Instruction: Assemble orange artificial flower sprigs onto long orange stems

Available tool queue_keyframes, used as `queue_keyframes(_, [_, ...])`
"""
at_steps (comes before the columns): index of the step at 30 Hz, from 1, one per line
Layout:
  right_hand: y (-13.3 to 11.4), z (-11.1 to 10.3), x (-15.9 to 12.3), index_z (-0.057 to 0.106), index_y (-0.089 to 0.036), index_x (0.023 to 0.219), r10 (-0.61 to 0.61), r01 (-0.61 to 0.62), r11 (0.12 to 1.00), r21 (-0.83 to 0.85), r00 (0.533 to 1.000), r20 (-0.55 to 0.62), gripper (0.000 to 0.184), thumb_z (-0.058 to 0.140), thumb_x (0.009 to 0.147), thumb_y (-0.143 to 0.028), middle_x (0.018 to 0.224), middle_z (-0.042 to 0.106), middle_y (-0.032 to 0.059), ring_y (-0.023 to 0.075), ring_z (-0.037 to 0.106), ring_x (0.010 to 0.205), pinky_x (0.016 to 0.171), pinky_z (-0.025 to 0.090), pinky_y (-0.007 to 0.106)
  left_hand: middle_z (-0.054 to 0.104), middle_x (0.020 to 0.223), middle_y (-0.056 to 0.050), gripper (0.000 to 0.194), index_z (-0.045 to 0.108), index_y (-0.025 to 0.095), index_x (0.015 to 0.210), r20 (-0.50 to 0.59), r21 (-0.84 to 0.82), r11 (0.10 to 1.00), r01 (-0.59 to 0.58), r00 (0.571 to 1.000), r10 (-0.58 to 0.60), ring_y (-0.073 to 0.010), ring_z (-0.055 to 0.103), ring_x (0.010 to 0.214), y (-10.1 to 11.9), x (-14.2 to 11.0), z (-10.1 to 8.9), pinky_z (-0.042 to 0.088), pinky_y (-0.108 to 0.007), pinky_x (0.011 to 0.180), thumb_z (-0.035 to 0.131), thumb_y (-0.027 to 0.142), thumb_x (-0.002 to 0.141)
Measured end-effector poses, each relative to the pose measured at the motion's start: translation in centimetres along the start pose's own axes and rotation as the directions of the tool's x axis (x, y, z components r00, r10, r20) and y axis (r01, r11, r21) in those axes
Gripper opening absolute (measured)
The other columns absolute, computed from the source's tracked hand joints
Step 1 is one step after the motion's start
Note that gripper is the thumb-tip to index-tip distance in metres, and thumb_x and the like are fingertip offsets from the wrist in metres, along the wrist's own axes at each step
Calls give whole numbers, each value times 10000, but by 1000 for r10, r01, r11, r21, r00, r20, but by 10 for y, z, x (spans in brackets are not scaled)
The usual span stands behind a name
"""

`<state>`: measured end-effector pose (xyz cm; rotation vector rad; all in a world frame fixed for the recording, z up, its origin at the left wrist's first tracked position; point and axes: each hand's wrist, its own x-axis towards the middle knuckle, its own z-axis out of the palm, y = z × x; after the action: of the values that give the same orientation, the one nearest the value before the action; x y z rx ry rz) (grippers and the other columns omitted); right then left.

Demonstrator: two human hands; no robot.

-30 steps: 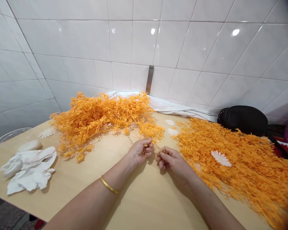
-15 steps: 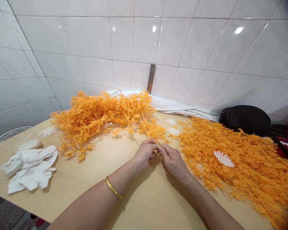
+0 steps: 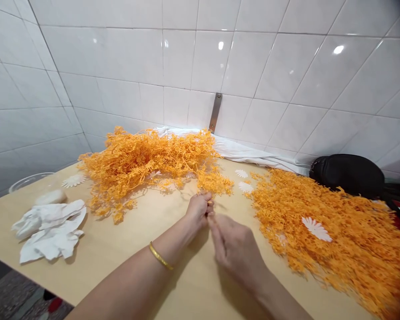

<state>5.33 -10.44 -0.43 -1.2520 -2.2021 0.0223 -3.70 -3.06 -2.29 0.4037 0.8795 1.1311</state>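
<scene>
My left hand (image 3: 199, 207) is closed around the stem end of an orange artificial flower sprig (image 3: 215, 181), whose bushy head lies beyond the fingers on the table. Close below it, my right hand (image 3: 235, 242) has its thumb and fingers pinched together, almost touching the left fingers. Whatever lies in that pinch is too small and blurred to make out. Behind my left hand spreads a tangled heap of orange sprigs (image 3: 146, 155). To the right of my hands is a second, flatter pile of orange sprigs (image 3: 320, 231) with a white daisy-like petal disc (image 3: 316, 229) on top.
White crumpled cloths (image 3: 51, 229) and a clear round container (image 3: 30, 180) are at the left. More white petal discs (image 3: 242, 173) lie between the piles. A black pouch (image 3: 348, 175) stands at the back right, before a tiled wall (image 3: 253, 58) with a metal strip (image 3: 215, 112).
My right hand has pulled down and toward me, turning its back upward. My left hand stays on the sprig. The whole view has shifted slightly.
</scene>
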Motion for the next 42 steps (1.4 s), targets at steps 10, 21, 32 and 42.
queue_keyframes(10, [71, 11, 1, 485, -204, 893, 649, -577, 284, 766, 703, 289, 244, 496, 702, -355, 621, 463, -43, 45, 333, 380, 345, 208, 175, 336, 391, 74, 193, 315, 187, 629, 121, 221, 974, 53, 989, -81, -19, 142, 299, 2, -12, -7, 87, -166, 348, 464, 175, 752])
queue_keyframes(21, [47, 7, 6, 541, -160, 860, 410, -495, 403, 770, 850, 332, 320, 563, 704, -438, 574, 495, -34, 54, 345, 428, 397, 228, 186, 422, 396, 34, 89, 432, 154, 580, 237, 372, 928, 2, 967, -98, -30, 246, 281, -3, -16, -6, 146, -180, 329, 455, 101, 648])
queue_keyframes(32, [38, 11, 1, 448, -176, 630, 178, -177, 982, -72, 984, 14, 197, 358, 805, -174, 607, 481, 3, 107, 400, 520, 487, 235, 228, 354, 344, 50, 185, 396, 172, 503, 113, 512, 846, -146, 988, 102, -42, 249, 252, -12, -13, -2, 138, -185, 298, 438, 79, 657])
queue_keyframes(42, [19, -10, 4, 319, -190, 547, 294, -312, 947, 71, 935, 198, 235, 370, 775, -207, 495, 382, -32, 91, 335, 463, 450, 207, 228, 380, 423, 45, 153, 437, 154, 535, 31, 371, 911, -181, 983, 182, -48, 324, 379, -23, 1, 0, 208, -174, 376, 525, 102, 650])
